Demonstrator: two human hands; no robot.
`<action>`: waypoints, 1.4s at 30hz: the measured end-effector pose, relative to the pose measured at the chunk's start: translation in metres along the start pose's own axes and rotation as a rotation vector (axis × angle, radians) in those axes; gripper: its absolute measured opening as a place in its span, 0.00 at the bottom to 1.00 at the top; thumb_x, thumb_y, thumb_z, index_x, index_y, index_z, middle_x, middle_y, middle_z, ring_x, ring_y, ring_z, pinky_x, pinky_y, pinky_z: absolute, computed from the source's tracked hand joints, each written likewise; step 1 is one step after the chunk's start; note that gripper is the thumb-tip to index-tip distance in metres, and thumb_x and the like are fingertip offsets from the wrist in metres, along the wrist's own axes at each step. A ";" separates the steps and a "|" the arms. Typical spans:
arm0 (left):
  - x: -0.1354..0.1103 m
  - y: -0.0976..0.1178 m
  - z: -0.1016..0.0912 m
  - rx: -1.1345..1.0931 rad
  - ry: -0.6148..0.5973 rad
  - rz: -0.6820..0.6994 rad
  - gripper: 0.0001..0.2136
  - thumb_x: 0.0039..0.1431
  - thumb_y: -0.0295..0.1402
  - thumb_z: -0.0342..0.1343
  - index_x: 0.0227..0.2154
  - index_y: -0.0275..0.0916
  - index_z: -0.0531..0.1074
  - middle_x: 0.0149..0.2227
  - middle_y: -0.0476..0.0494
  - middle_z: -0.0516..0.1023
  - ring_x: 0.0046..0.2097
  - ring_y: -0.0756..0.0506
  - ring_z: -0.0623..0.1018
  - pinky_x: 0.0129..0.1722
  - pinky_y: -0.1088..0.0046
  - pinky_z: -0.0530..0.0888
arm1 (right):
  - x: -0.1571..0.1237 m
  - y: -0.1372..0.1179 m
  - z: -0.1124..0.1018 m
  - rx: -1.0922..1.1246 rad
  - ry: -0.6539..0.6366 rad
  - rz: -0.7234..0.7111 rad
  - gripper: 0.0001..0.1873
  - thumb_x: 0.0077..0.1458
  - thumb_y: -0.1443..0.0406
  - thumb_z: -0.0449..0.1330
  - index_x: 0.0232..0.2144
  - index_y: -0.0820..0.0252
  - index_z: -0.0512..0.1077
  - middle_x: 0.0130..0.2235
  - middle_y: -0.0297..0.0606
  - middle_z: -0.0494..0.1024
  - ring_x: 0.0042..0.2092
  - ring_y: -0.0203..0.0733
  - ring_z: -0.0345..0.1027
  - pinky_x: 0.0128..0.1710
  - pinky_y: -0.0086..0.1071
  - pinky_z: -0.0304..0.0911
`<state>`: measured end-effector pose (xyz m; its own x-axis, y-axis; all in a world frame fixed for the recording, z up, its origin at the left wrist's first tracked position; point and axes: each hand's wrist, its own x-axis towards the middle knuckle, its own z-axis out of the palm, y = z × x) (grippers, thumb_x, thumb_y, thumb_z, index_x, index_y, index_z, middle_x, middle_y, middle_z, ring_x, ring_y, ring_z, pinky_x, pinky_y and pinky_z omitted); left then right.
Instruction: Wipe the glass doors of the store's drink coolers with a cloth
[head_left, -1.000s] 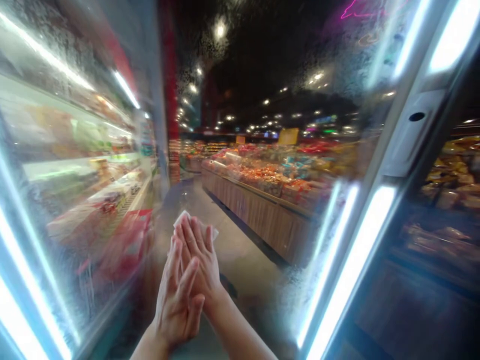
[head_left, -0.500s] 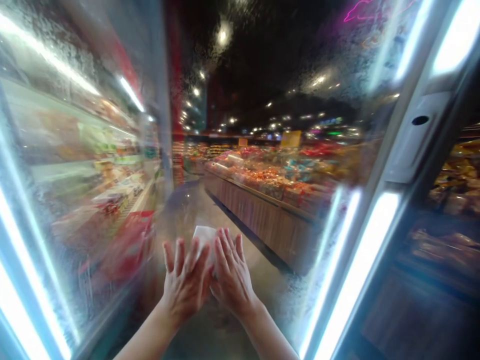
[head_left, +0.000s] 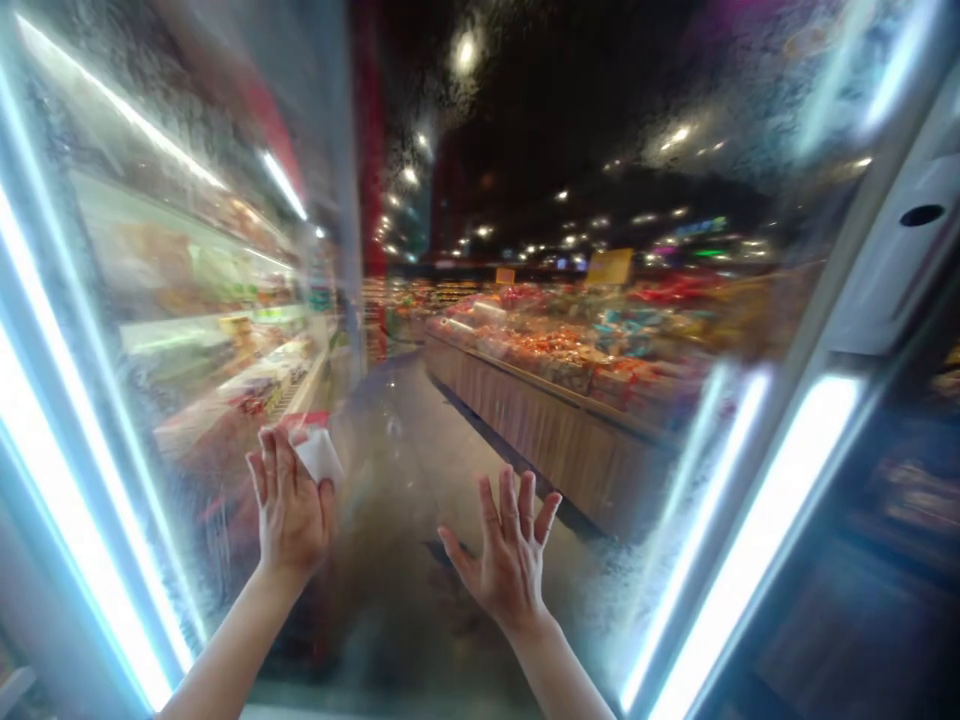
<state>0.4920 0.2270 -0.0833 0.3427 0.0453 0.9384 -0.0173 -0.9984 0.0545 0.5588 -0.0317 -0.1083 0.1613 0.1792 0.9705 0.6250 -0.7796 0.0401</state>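
My left hand [head_left: 289, 505] lies against a fogged glass pane [head_left: 405, 590], fingers straight and close together. Under its palm and thumb it holds a small white wipe [head_left: 319, 456] to the glass; whether cloth or paper I cannot tell. To the right, my right hand [head_left: 506, 550] is open, with fingers and thumb spread. It holds nothing and appears to touch or nearly touch the same pane. Part of the wipe is hidden behind the left hand.
Bright light strips [head_left: 765, 550] run down both sides of the pane. At the right is a pale frame piece with a dark oval hole [head_left: 922, 215]. Beyond the glass stand a wood-panelled display counter [head_left: 525, 400] of packaged goods and lit shelves [head_left: 180, 335], blurred.
My hands were close together over the wipe. The left hand has slid left with the wipe, while the right hand has moved right and spread its fingers. The view has turned slightly left.
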 end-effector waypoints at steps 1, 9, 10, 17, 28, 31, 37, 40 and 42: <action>-0.009 -0.003 0.001 0.002 0.008 0.029 0.43 0.67 0.34 0.51 0.73 0.39 0.26 0.75 0.31 0.28 0.75 0.30 0.35 0.73 0.37 0.45 | 0.001 -0.003 0.001 0.005 0.005 0.016 0.45 0.66 0.49 0.57 0.74 0.57 0.42 0.76 0.45 0.39 0.76 0.58 0.28 0.71 0.68 0.32; 0.024 -0.001 -0.008 0.037 0.110 0.111 0.40 0.63 0.26 0.57 0.72 0.57 0.45 0.75 0.44 0.25 0.73 0.27 0.30 0.68 0.25 0.43 | 0.002 -0.004 0.008 -0.029 0.042 0.060 0.42 0.64 0.46 0.59 0.73 0.41 0.47 0.76 0.42 0.35 0.75 0.65 0.28 0.67 0.75 0.31; 0.029 -0.003 -0.008 0.015 0.154 0.156 0.42 0.62 0.24 0.57 0.72 0.57 0.44 0.75 0.44 0.25 0.74 0.28 0.30 0.68 0.26 0.42 | 0.001 -0.003 0.008 -0.026 0.043 0.062 0.42 0.64 0.45 0.59 0.73 0.41 0.47 0.76 0.42 0.35 0.75 0.65 0.28 0.67 0.76 0.32; -0.029 -0.018 0.007 -0.065 0.111 0.412 0.35 0.63 0.22 0.51 0.71 0.51 0.53 0.73 0.47 0.55 0.73 0.42 0.56 0.73 0.57 0.55 | 0.003 0.001 0.005 -0.035 0.061 0.047 0.42 0.64 0.46 0.58 0.73 0.42 0.47 0.76 0.40 0.36 0.75 0.66 0.34 0.67 0.74 0.40; 0.015 -0.027 -0.014 0.061 0.083 0.153 0.36 0.67 0.30 0.53 0.72 0.54 0.44 0.76 0.50 0.32 0.75 0.39 0.30 0.73 0.44 0.32 | -0.002 0.003 0.008 -0.030 0.067 0.047 0.42 0.64 0.45 0.58 0.73 0.41 0.47 0.76 0.41 0.37 0.75 0.67 0.32 0.68 0.74 0.34; 0.037 -0.026 -0.021 0.042 0.142 0.028 0.38 0.66 0.29 0.53 0.72 0.56 0.41 0.76 0.50 0.33 0.75 0.37 0.28 0.72 0.37 0.32 | -0.002 0.003 0.008 -0.020 0.066 0.055 0.42 0.64 0.44 0.58 0.73 0.41 0.46 0.76 0.40 0.37 0.75 0.68 0.33 0.67 0.75 0.35; -0.011 -0.014 -0.001 0.026 0.069 0.225 0.39 0.65 0.31 0.55 0.73 0.54 0.43 0.76 0.48 0.34 0.76 0.38 0.33 0.73 0.43 0.34 | 0.000 0.001 0.009 -0.027 0.088 0.046 0.41 0.65 0.44 0.56 0.73 0.42 0.48 0.76 0.41 0.38 0.76 0.60 0.30 0.69 0.70 0.35; 0.019 -0.014 -0.008 0.045 0.087 0.200 0.37 0.66 0.30 0.54 0.72 0.56 0.43 0.76 0.48 0.35 0.75 0.38 0.32 0.73 0.42 0.33 | 0.001 0.001 0.010 -0.025 0.099 0.044 0.40 0.65 0.44 0.56 0.73 0.42 0.48 0.76 0.41 0.39 0.76 0.58 0.30 0.70 0.68 0.33; 0.052 -0.012 -0.017 0.049 0.106 0.128 0.36 0.67 0.30 0.52 0.72 0.57 0.42 0.76 0.48 0.38 0.75 0.37 0.32 0.71 0.37 0.32 | 0.001 0.000 0.009 -0.021 0.103 0.041 0.40 0.65 0.44 0.56 0.73 0.43 0.48 0.76 0.40 0.39 0.76 0.59 0.31 0.70 0.68 0.33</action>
<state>0.4938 0.2417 -0.0295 0.2398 -0.0815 0.9674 -0.0080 -0.9966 -0.0820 0.5660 -0.0261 -0.1094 0.1063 0.0852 0.9907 0.6032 -0.7976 0.0039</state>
